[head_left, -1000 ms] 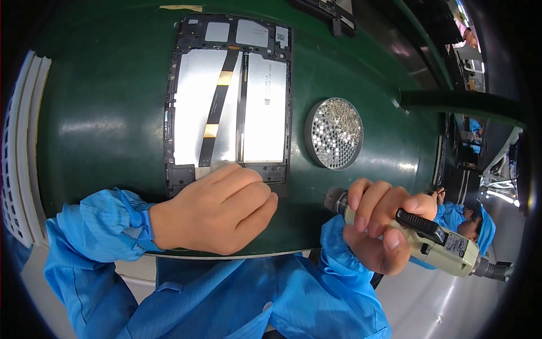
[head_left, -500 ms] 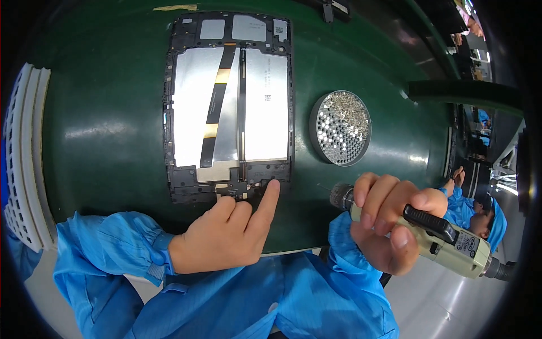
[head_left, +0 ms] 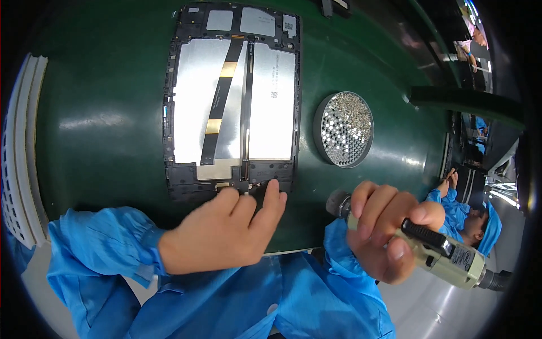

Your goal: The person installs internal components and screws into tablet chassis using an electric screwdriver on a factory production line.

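A disassembled tablet (head_left: 270,113), with silver battery panels, a black frame and a dark ribbon cable (head_left: 217,101) across it, lies on the green mat. Over its near edge is my left hand (head_left: 220,231), index finger stretched onto the frame's lower right corner and thumb tip beside it. The other fingers bend over the small board at the bottom and partly hide it; I see nothing held. My right hand (head_left: 378,226) wraps around a beige electric screwdriver (head_left: 451,260) with a black lever. Its blurred front end points left, apart from the tablet.
Right of the tablet stands a round dish (head_left: 344,130) of small metal screws, some seated in holes. White stacked trays (head_left: 25,152) line the left edge. A dark bar (head_left: 463,101) juts in at the right. Another person in blue (head_left: 466,217) sits beyond the screwdriver.
The thumb tip of my left hand now shows beside the index finger. My right hand and the screwdriver have shifted slightly left and down. The view has moved a little.
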Motion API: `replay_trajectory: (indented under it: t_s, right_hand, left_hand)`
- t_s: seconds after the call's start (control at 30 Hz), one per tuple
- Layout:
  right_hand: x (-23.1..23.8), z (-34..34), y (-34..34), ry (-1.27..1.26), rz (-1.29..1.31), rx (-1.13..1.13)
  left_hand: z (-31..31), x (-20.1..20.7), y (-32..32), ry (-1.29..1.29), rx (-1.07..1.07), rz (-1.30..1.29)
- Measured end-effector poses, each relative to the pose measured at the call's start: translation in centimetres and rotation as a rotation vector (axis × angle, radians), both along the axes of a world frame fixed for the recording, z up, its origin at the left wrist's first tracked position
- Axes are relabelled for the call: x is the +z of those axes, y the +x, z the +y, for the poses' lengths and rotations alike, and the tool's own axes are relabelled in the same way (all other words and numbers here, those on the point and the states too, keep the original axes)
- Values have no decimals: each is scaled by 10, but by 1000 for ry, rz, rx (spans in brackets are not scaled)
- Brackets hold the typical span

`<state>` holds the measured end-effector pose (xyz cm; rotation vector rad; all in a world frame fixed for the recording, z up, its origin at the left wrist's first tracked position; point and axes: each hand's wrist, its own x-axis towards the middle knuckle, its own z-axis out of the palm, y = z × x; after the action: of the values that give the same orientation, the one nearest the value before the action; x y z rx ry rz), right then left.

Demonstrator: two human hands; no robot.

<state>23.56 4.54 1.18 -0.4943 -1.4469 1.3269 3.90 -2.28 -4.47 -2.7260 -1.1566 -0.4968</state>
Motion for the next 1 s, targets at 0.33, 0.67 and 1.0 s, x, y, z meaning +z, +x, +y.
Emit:
replay_trajectory:
  t_s: [0.33, 0.67, 1.0]
  right_hand:
    - [-11, 5, -8, 13, -161, 71]
    - [-18, 18, 3, 40, -136, 108]
    - [-12, 18, 0, 12, -150, 139]
  left_hand:
    - [26, -12, -1, -163, -95, -214]
    - [31, -15, 12, -161, -63, -226]
    - [45, -3, -3, -270, -120, -293]
